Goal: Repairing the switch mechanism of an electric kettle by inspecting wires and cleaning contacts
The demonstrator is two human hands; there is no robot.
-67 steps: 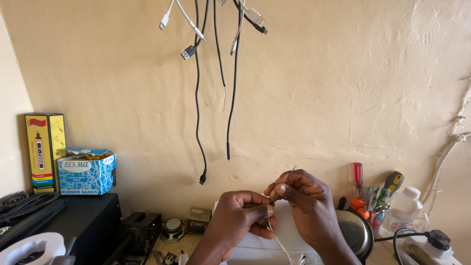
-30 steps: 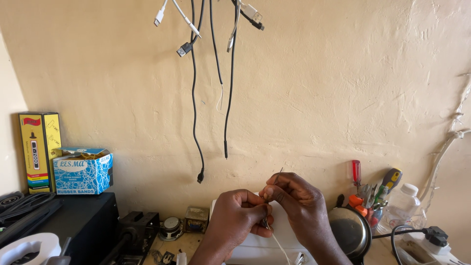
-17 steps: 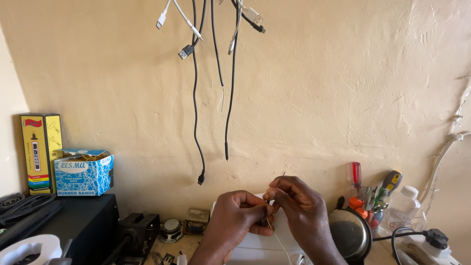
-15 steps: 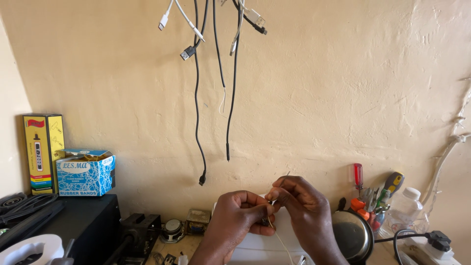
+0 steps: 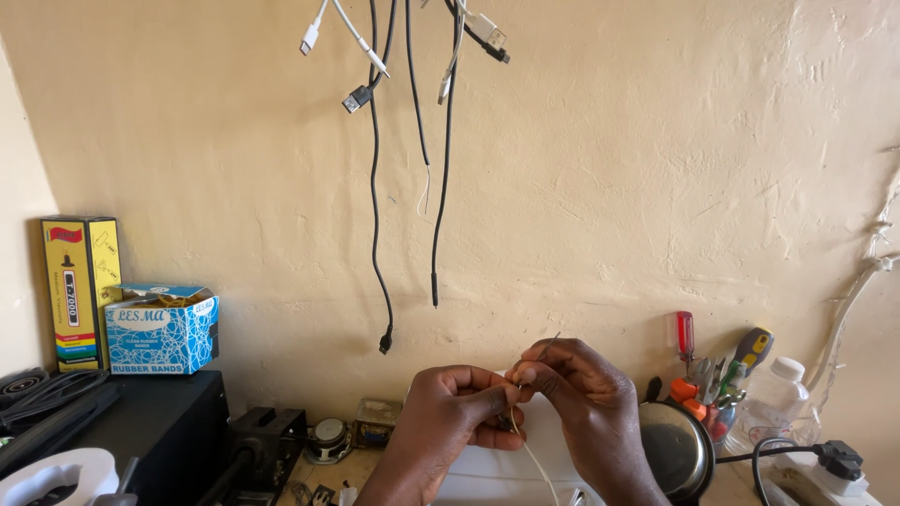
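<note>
Both hands meet mid-air over the bench: the left hand (image 5: 457,422) is curled with thumb and forefinger pinched on a thin white wire (image 5: 531,457), and the right hand (image 5: 583,408) pinches the same wire just beside it, right at the tip where a few fine strands (image 5: 548,345) stick up. The rest of the wire droops down between the wrists and off the bottom edge

What could bite here, I reckon: those strands look hair-thin, so one hard twist or tug and they probably snap or splay out. The grip is only fingertips too, so the wire could slip free and drop into the clutter below

Room-wise it's tight lower down. A round metal pot (image 5: 677,452) sits right against the right forearm, and the screwdrivers (image 5: 720,364) and clear plastic bottle (image 5: 776,405) stand just behind it, so an elbow swing to the right could knock them over. The power plug and cord (image 5: 825,459) lie near that side as well. Hanging cables (image 5: 380,281) dangle above and to the left of the hands, with a clear gap. Left of the hands a black clamp-like tool (image 5: 262,440) and a small speaker (image 5: 328,439) sit low, well under them. Straight up and towards the wall is the free space
</note>
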